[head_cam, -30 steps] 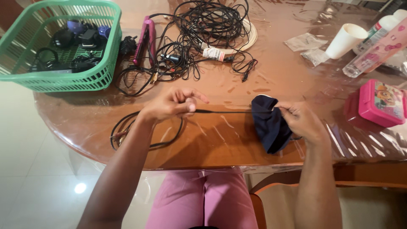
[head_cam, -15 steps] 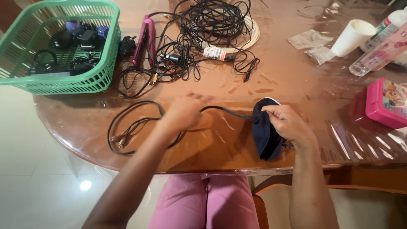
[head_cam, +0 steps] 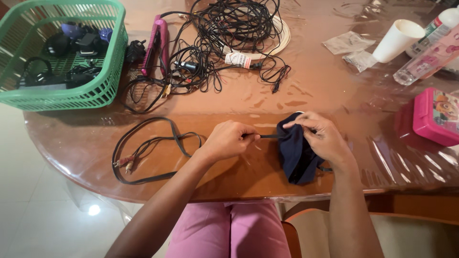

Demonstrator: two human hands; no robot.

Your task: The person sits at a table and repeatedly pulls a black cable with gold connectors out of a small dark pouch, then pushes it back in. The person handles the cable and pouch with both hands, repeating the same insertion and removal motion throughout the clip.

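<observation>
a round brown table (head_cam: 334, 91) under clear plastic carries a green basket (head_cam: 100, 91) of gadgets at far left and a tangle of black cords (head_cam: 229, 28) beyond. near its front edge the right hand (head_cam: 321, 138) grips a dark blue cloth (head_cam: 292, 155) wrapped around a black cable (head_cam: 143, 148); the left hand (head_cam: 228, 139) pinches that cable just beside the cloth.

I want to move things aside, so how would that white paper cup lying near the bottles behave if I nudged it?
The white paper cup lies tilted on its side, so it would probably roll in an arc. It looks light and empty, likely sliding easily on the glossy table cover.
</observation>
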